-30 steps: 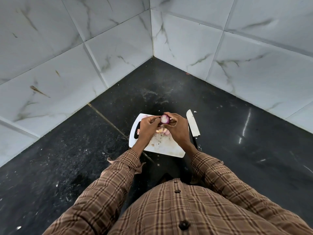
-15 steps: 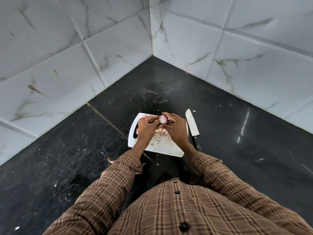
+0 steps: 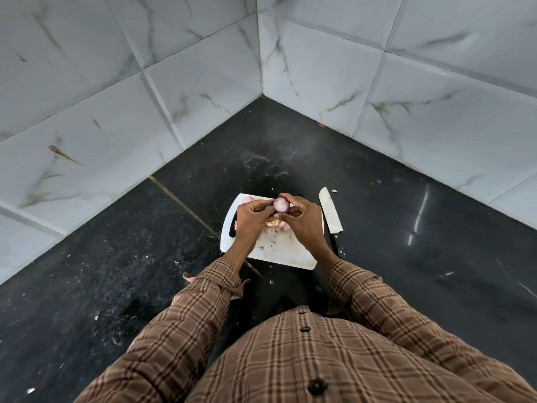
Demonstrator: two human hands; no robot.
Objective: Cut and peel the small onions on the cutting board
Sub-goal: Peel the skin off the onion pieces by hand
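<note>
A small purple onion point(image 3: 281, 204) with a pale cut face is held above the white cutting board point(image 3: 279, 251), pinched between both hands. My left hand point(image 3: 252, 219) grips it from the left and my right hand point(image 3: 305, 221) from the right, fingertips on its skin. Under the hands lie pinkish onion pieces and peels point(image 3: 277, 224), partly hidden. A knife point(image 3: 330, 212) with a pale blade lies on the floor just right of the board, tip pointing away from me.
The board sits on a dark speckled floor point(image 3: 145, 257) in a corner of white marble-tiled walls point(image 3: 203, 82). Small scraps dot the floor around the board. My plaid sleeves and shirt fill the lower frame.
Both hands stay on the onion above the board. The onion has turned slightly, showing more of its pale cut face. The knife has not moved.
</note>
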